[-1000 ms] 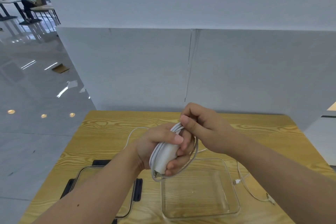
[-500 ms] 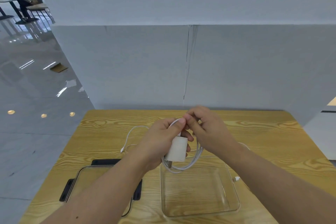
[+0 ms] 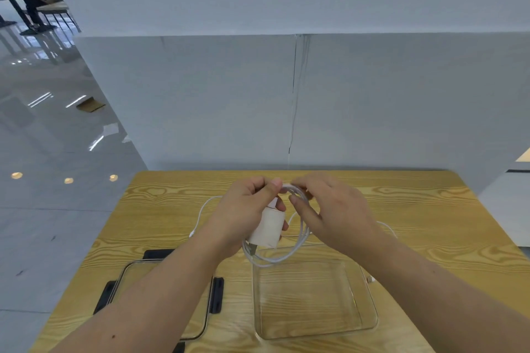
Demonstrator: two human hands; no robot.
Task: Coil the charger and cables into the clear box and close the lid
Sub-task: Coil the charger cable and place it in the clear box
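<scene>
2 hands (image 3: pixel 243 215) now hold charger (image 3: pixel 268 231) lower.

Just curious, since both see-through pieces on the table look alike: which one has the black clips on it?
The clear lid lying left of the clear glass box, partly under the left forearm. Black latches line its edges; the box's rim is bare.

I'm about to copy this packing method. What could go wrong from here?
The coil hanging below the charger looks loose; it could spring open when the left hand and right hand release it into the clear box. Loose cable ends on the table might drag or snag.
</scene>
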